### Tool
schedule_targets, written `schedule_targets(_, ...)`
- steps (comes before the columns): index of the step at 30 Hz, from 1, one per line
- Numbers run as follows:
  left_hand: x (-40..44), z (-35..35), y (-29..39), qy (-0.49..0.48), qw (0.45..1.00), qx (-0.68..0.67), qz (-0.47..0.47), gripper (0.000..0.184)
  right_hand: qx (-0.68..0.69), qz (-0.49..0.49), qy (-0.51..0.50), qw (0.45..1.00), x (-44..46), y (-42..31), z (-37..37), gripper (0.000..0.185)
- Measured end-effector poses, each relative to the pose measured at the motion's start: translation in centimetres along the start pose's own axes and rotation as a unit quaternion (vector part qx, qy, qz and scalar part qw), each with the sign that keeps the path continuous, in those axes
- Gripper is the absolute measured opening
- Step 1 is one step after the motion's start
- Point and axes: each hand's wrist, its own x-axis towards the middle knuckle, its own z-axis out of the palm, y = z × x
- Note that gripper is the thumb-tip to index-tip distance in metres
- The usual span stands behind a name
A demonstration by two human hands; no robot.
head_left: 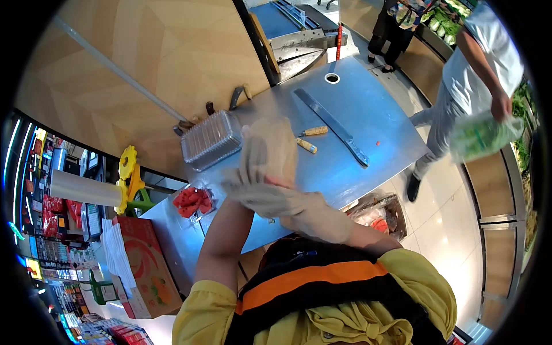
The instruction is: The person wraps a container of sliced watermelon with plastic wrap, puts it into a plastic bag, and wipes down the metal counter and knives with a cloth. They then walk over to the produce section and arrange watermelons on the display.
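Observation:
Both my hands wear loose, see-through plastic gloves and are smeared by motion above the metal table [368, 103]. My left hand [269, 150] is raised, its fingers blurred inside the glove. Across its wrist lies my right hand [253, 192], against the cuff of the left glove; whether it grips the plastic I cannot make out. Left of them stands a stack of clear plastic trays [211, 141]. Nearer me is a pack of red cut fruit [193, 202]. To the right lie two short wooden handles [314, 131] and a long knife [332, 125].
A plastic film roll [86, 187] on a yellow holder and a cardboard box [148, 267] stand at left. More tools [236, 98] lie by the wooden wall. An open waste box [379, 215] is below the table edge. A person [460, 86] with a bag walks at right.

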Motion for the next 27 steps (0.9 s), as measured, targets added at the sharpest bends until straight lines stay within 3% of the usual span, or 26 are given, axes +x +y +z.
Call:
schedule_targets(1,1.2,-0.5,0.5,-0.041,0.996,0.070,-0.043,0.030,0.004,0.000,-0.003,1.000,-0.8,-0.9,-1.2,0.044)
schedule_targets(3,3.0,-2.7,1.2,-0.083,0.982,0.144,-0.091,0.027,-0.026,0.111,-0.021,0.993,-1.4,-4.6,-4.0,0.034)
schedule_targets(4,3.7,-4.1,1.6,-0.056,0.991,0.069,-0.099,0.032,-0.212,0.094,-0.012,0.973,-1.2,-5.5,-4.5,0.026)
schedule_targets(5,4.0,-4.9,1.6,-0.026,0.994,-0.007,-0.107,0.037,-0.390,0.071,0.000,0.918,-1.1,-5.8,-5.0,0.019)
schedule_targets(6,3.6,-4.4,1.1,-0.028,0.993,-0.003,-0.113,0.037,-0.385,0.068,-0.005,0.920,-1.5,-4.7,-5.7,0.019)
schedule_targets(7,3.0,-3.6,0.5,-0.023,0.959,-0.174,-0.222,0.046,-0.446,0.025,0.066,0.892,-2.1,-2.9,-6.9,0.018)
schedule_targets(8,2.6,-3.7,0.9,-0.024,0.925,-0.259,-0.277,0.052,-0.500,-0.016,0.136,0.855,-1.9,-2.1,-7.7,0.017)
schedule_targets(9,2.1,-3.8,1.3,-0.015,0.881,-0.337,-0.331,0.057,-0.495,-0.015,0.130,0.859,-1.9,-1.7,-8.2,0.017)
schedule_targets(10,1.9,-5.5,3.4,0.034,0.619,-0.704,-0.347,0.063,-0.245,0.096,0.146,0.954,-1.4,-2.0,-8.6,0.022)
schedule_targets(11,1.3,-6.4,5.1,0.085,0.231,-0.925,-0.289,0.070,-0.106,0.150,0.138,0.973,-1.2,-1.6,-8.4,0.024)
schedule_targets(12,0.4,-6.1,6.5,0.092,0.228,-0.923,-0.295,0.070,0.029,0.207,0.144,0.967,-1.0,-1.3,-8.2,0.027)
schedule_targets(14,-0.9,-5.0,9.7,0.023,0.228,-0.942,-0.246,0.078,-0.051,0.150,0.212,0.964,-1.6,1.8,-5.6,0.037)
schedule_targets(15,-1.5,-4.9,11.4,0.026,0.225,-0.941,-0.251,0.078,-0.071,0.138,0.227,0.961,-1.7,3.0,-4.2,0.040)
schedule_targets(16,-2.0,-5.2,13.3,0.035,0.207,-0.925,-0.316,0.084,-0.091,0.128,0.243,0.957,-1.8,4.1,-2.9,0.042)
schedule_targets(17,-2.5,-5.5,14.5,0.041,0.187,-0.906,-0.378,0.090,0.035,0.150,0.279,0.948,-1.7,5.1,-1.6,0.036)
schedule_targets(18,-3.2,-5.8,15.0,0.042,0.180,-0.906,-0.381,0.090,0.158,0.169,0.314,0.921,-1.9,5.4,-0.7,0.030)
schedule_targets(19,-4.1,-6.3,15.2,0.043,0.137,-0.914,-0.379,0.089,0.220,0.160,0.307,0.912,-2.7,5.2,-0.2,0.025)
schedule_targets(20,-4.9,-6.8,15.3,0.045,0.094,-0.922,-0.374,0.088,0.216,0.165,0.306,0.913,-2.7,3.8,-0.4,0.025)
schedule_targets(23,-9.0,-7.9,15.4,-0.029,0.087,-0.946,-0.310,0.079,0.108,0.253,0.244,0.930,-3.1,0.5,-1.3,0.020)
schedule_targets(24,-10.7,-8.2,15.5,-0.030,0.081,-0.947,-0.309,0.079,-0.137,0.181,0.204,0.952,-3.5,0.5,-1.7,0.012)
schedule_targets(26,-13.7,-10.0,16.1,-0.079,0.134,-0.943,-0.293,0.075,-0.373,0.105,0.144,0.911,-5.0,-0.6,-0.9,0.013)
schedule_targets(27,-15.4,-11.6,16.3,-0.133,0.299,-0.871,-0.367,0.074,-0.313,0.138,0.152,0.927,-5.7,-1.6,-0.1,0.012)
